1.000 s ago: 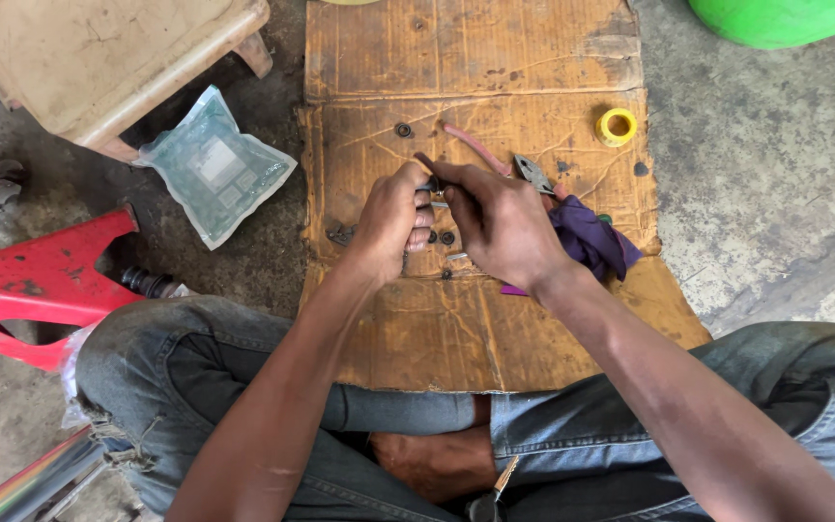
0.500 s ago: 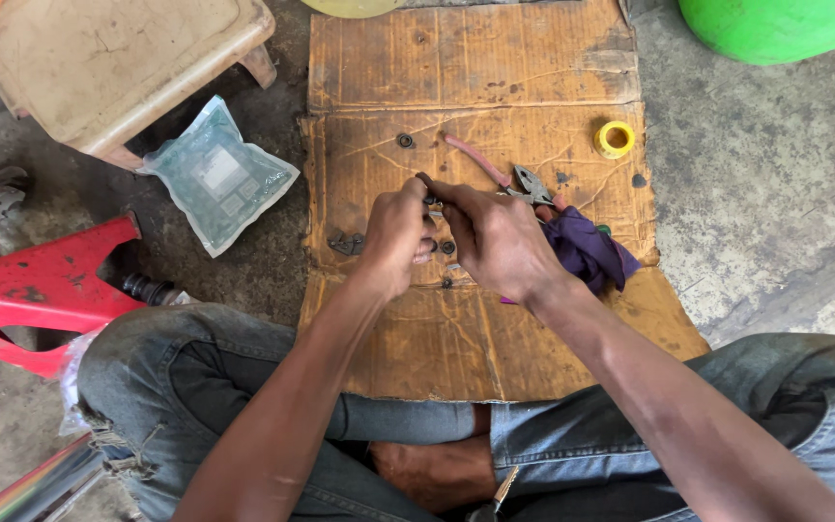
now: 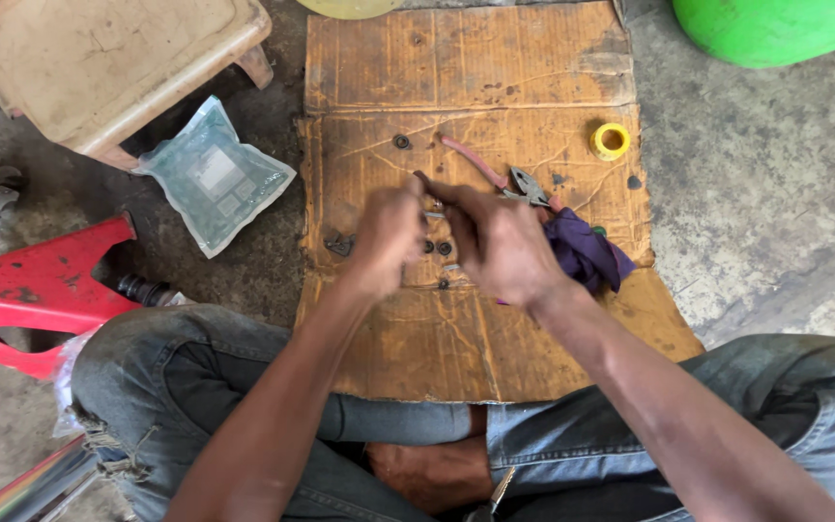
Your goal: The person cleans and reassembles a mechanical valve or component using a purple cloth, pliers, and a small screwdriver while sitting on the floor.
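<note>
I sit cross-legged over a sheet of brown cardboard [image 3: 475, 87] on the ground. My left hand [image 3: 388, 237] and my right hand [image 3: 500, 242] meet above its middle, fingertips pinched together on a small dark metal part [image 3: 429, 205] held between them. Small dark washers or nuts [image 3: 444, 248] lie on the cardboard just under my hands. Pliers with pink handles [image 3: 509, 179] lie just beyond my right hand. A purple cloth [image 3: 587, 253] is bunched beside my right wrist.
A yellow tape roll [image 3: 611, 141] sits at the cardboard's right. A clear plastic pouch [image 3: 215, 176] lies left of it, below a beige plastic stool [image 3: 108, 68]. A red motorcycle panel [image 3: 31, 290] is at far left, a green container [image 3: 775, 29] at top right.
My hands have stayed together on the small part and shifted slightly. The view has drifted a little, so the cardboard sits lower in the frame.
</note>
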